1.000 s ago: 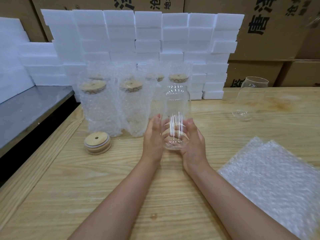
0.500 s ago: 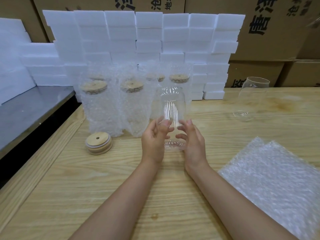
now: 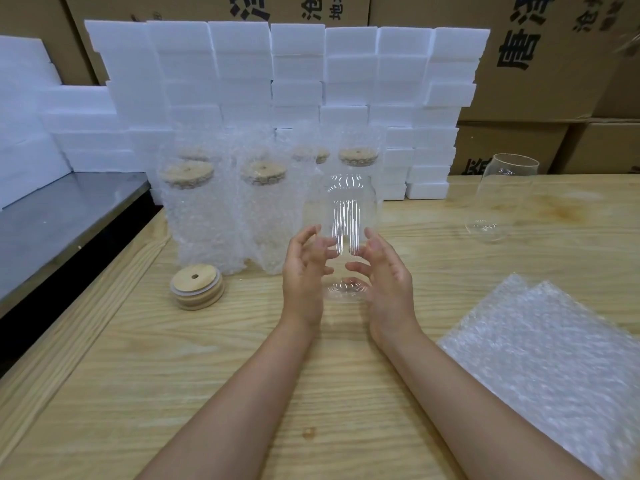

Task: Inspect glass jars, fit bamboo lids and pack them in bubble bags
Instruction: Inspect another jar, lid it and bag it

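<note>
A clear glass jar (image 3: 346,216) was held upright over the middle of the counter (image 3: 138,375). It was gripped between the left hand (image 3: 303,275) and the right hand (image 3: 386,278), with the fingers of both curved round its lower part. From it, a stack of bamboo lids (image 3: 196,285) was seen at 9 o'clock, flat bubble bags (image 3: 540,368) at 4 o'clock, packed jars (image 3: 194,216) at 11 o'clock and an empty jar (image 3: 498,199) at 2 o'clock.

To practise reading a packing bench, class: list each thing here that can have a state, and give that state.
glass jar: upright, lidless, unbagged, held between both hands.
left hand: fingers curled round the glass jar.
right hand: fingers curled round the glass jar.
second jar: lidless, unbagged, untouched.
bamboo lids: loose, stacked, unfitted.
bagged jars: lidded, bagged, upright.
bubble bags: flat, empty.
</note>
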The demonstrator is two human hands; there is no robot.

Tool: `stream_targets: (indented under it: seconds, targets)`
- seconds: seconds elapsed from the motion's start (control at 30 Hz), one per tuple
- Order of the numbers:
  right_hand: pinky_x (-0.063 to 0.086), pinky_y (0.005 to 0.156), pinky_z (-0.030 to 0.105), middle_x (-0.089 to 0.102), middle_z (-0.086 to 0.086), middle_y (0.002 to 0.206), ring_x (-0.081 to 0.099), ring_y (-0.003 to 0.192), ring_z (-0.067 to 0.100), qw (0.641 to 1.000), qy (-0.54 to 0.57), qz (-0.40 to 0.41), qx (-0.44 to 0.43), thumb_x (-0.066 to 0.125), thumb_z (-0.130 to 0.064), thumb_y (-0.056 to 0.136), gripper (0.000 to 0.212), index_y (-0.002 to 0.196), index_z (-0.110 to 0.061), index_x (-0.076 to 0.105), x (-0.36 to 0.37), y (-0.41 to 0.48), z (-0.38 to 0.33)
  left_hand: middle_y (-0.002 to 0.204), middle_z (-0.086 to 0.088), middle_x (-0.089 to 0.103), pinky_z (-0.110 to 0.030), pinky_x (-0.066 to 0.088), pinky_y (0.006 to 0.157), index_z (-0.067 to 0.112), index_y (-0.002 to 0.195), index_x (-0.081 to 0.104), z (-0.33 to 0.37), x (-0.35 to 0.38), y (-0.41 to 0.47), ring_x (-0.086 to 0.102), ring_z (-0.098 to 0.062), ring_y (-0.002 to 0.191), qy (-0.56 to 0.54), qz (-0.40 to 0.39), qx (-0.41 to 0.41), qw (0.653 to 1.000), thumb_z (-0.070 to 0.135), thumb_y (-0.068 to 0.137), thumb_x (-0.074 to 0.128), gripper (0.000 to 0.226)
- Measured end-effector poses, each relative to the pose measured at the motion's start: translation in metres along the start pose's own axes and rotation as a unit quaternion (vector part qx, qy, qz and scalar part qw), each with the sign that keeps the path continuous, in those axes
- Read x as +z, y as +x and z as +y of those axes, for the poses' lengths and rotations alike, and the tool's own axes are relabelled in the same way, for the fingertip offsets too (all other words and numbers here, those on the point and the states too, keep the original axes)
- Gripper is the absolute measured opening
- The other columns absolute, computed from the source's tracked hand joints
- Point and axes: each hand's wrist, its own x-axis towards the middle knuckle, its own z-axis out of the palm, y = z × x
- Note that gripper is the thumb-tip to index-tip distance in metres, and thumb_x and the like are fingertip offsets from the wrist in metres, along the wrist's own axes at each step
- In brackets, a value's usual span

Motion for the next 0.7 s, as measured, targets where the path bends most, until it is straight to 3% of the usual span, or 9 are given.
stream_targets:
  seconds: [0.1,0.2,0.3,0.37,0.43,0.57,0.7]
  targets:
    - [0.053,0.071,0.026,0.070,0.004,0.103,0.063,0.090,0.019,1.000,-0.012,-0.012,-0.002,0.060,-0.052,0.072,0.055,0.123,-0.032,0.059,-0.0003,-0.0004,-0.0002,0.091,0.010,0.074,-0.016,0.051,0.070,0.010,0.135,0.045,-0.0031,0.0005,0.0000,0.068,-0.002,0.087,0.026,-0.035,-0.009,0.999,0.047,0.069,0.069,0.079]
    - [0.053,0.080,0.032,0.070,0.007,0.112,0.066,0.102,0.024,0.998,-0.049,-0.023,-0.016,0.053,-0.054,0.079,0.057,0.131,-0.032,0.053,-0.0014,-0.0003,0.0009,0.105,0.000,0.070,-0.014,0.051,0.068,0.006,0.141,0.040,-0.0034,-0.0002,-0.0018,0.069,-0.001,0.090,0.026,-0.041,-0.004,0.999,0.031,0.075,0.066,0.075]
    - [0.051,0.081,0.030,0.069,0.000,0.114,0.064,0.106,0.021,0.995,-0.092,-0.020,-0.029,0.049,-0.055,0.086,0.046,0.130,-0.039,0.052,-0.0026,0.0012,0.0024,0.114,-0.009,0.067,-0.015,0.051,0.072,0.014,0.136,0.044,-0.0007,0.0005,-0.0032,0.067,-0.004,0.097,0.037,-0.035,0.008,0.999,0.034,0.068,0.076,0.078]
    - [0.049,0.079,0.026,0.064,-0.005,0.117,0.060,0.099,0.015,0.993,-0.115,-0.009,-0.031,0.046,-0.054,0.092,0.030,0.120,-0.048,0.055,-0.0029,0.0025,0.0035,0.118,-0.007,0.066,-0.025,0.052,0.082,0.026,0.130,0.047,0.0017,0.0008,-0.0052,0.063,-0.009,0.105,0.057,-0.032,0.015,0.998,0.046,0.058,0.077,0.080]
    - [0.047,0.073,0.024,0.059,-0.005,0.113,0.054,0.092,0.012,0.993,-0.119,0.003,-0.023,0.038,-0.048,0.097,0.026,0.113,-0.052,0.057,-0.0034,0.0041,0.0042,0.119,-0.001,0.065,-0.032,0.048,0.087,0.035,0.126,0.046,0.0040,-0.0001,-0.0065,0.061,-0.004,0.104,0.088,-0.030,0.029,0.995,0.048,0.055,0.078,0.079]
    - [0.048,0.072,0.020,0.063,-0.005,0.103,0.060,0.088,0.002,0.993,-0.116,0.014,-0.008,0.023,-0.048,0.102,0.039,0.114,-0.045,0.060,-0.0051,0.0053,0.0040,0.125,0.013,0.060,-0.022,0.043,0.091,0.036,0.134,0.040,0.0038,-0.0025,-0.0068,0.057,0.004,0.111,0.173,-0.050,0.072,0.981,0.034,0.061,0.084,0.085]
    - [0.051,0.085,0.027,0.069,-0.008,0.104,0.065,0.100,0.008,0.998,-0.064,0.019,0.014,0.022,-0.059,0.097,0.051,0.113,-0.035,0.064,-0.0067,0.0053,0.0027,0.136,0.018,0.051,-0.017,0.037,0.103,0.025,0.146,0.034,0.0021,-0.0051,-0.0070,0.047,0.004,0.127,0.221,-0.089,0.106,0.965,0.031,0.064,0.087,0.097]
